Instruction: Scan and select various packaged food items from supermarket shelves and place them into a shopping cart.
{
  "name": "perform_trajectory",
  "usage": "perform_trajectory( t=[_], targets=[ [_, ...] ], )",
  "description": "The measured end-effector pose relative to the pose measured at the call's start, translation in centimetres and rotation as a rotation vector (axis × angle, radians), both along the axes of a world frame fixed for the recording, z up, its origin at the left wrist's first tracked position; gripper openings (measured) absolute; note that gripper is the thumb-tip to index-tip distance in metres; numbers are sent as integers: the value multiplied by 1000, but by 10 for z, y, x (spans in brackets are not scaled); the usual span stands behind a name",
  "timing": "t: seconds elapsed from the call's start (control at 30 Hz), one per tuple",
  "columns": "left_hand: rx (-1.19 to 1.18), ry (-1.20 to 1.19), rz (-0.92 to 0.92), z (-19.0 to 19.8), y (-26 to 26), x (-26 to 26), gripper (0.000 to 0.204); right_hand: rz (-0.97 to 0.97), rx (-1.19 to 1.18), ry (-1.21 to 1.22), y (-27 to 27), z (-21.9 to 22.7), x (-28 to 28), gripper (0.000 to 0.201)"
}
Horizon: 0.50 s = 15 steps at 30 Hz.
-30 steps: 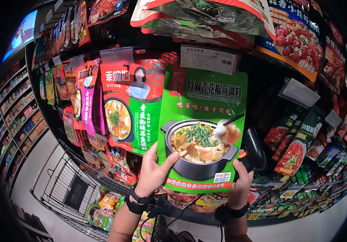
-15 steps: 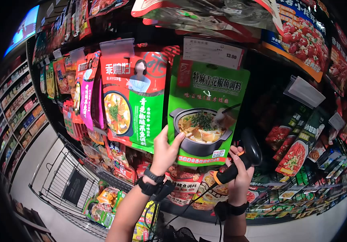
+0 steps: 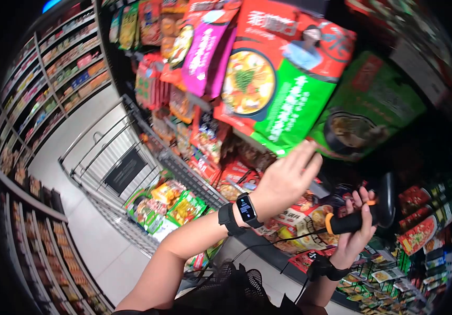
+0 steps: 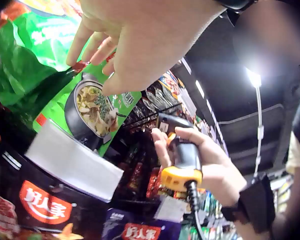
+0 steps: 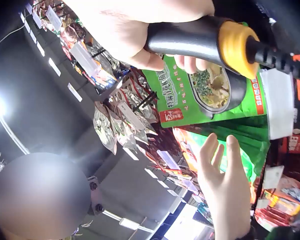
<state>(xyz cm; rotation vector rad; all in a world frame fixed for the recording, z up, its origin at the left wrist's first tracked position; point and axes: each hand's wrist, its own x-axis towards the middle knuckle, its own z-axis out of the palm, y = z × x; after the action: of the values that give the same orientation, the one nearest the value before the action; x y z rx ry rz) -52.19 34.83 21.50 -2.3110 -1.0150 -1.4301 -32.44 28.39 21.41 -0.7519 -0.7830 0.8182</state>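
My right hand [image 3: 356, 242] grips a black barcode scanner [image 3: 385, 202] with orange trim; its cable trails down to the left. Fingers loosely spread, my left hand [image 3: 284, 178] holds nothing and overlaps the bottom edge of a red-and-green seasoning packet [image 3: 297, 105] in the head view. Just right of that packet hangs a green fish seasoning packet [image 3: 360, 126] with a pot pictured on it. The right wrist view has this green packet [image 5: 172, 100] behind the scanner handle [image 5: 190, 40], and the left hand [image 5: 225, 190] below it, apart from it.
A wire shopping cart [image 3: 97, 149] with several bagged goods [image 3: 176, 202] stands left of the rack. Purple packets [image 3: 207, 58] hang beside the red-and-green one. More packets [image 3: 417, 233] fill the right side, and tall shelves [image 3: 68, 63] line the far left.
Both hands were at the green packet; the left has let go of its lower corner, and the packet hangs on the rack. The scanner has come out from behind it. My view has swung down and left.
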Motion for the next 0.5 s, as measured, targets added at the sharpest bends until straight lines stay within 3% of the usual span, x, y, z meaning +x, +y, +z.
perform_trajectory(
  t=[0.07, 0.17, 0.3, 0.4, 0.43, 0.5],
  targets=[
    [96, 212, 32, -12, -12, -15, 27, 75, 20, -81, -8, -9, -1, 42],
    [112, 457, 51, -48, -31, -49, 22, 66, 28, -68, -18, -21, -33, 40],
    [79, 506, -52, -88, -43, -90, 12, 144, -60, -73, -44, -26, -66, 43],
    [-65, 656, -33, -134, -55, -153, 20, 199, -173, -137, -62, -63, -111, 45],
    [39, 636, -14, -145, -55, -172, 18, 228, -211, -202, -67, -73, -124, 37],
    [0, 543, -95, -170, -60, -209, 18, 245, -341, -142, -77, -96, -152, 35]
  ],
)
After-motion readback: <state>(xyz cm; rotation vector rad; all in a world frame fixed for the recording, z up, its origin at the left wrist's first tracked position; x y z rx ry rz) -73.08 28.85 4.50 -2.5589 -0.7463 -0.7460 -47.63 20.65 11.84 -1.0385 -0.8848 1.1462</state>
